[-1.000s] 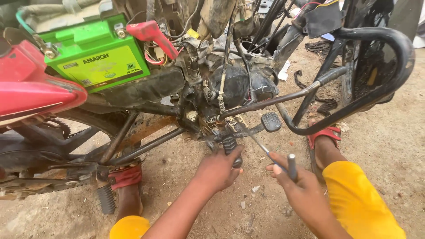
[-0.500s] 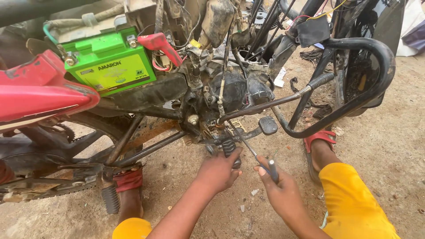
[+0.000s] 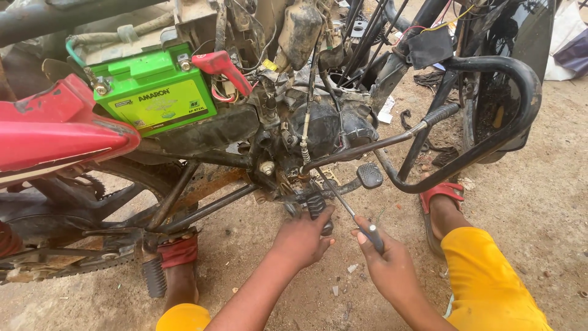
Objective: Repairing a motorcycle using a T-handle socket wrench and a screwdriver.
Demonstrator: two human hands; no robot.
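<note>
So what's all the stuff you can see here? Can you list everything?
motorcycle: one, black and greasy, stripped, across the top
battery: one, bright green, upper left on the frame
seat panel: one, red, far left
crash guard: one, black, right
foot peg: one, black rubber, low centre
screwdriver: one, dark handle, tip at the engine
sandals: two, red, on the dirt
left hand: one, on the foot peg
right hand: one, grip around the screwdriver

Glossy green plastic battery [image 3: 153, 98], greasy metal engine [image 3: 324, 132], rough dirt ground [image 3: 539, 202].
</note>
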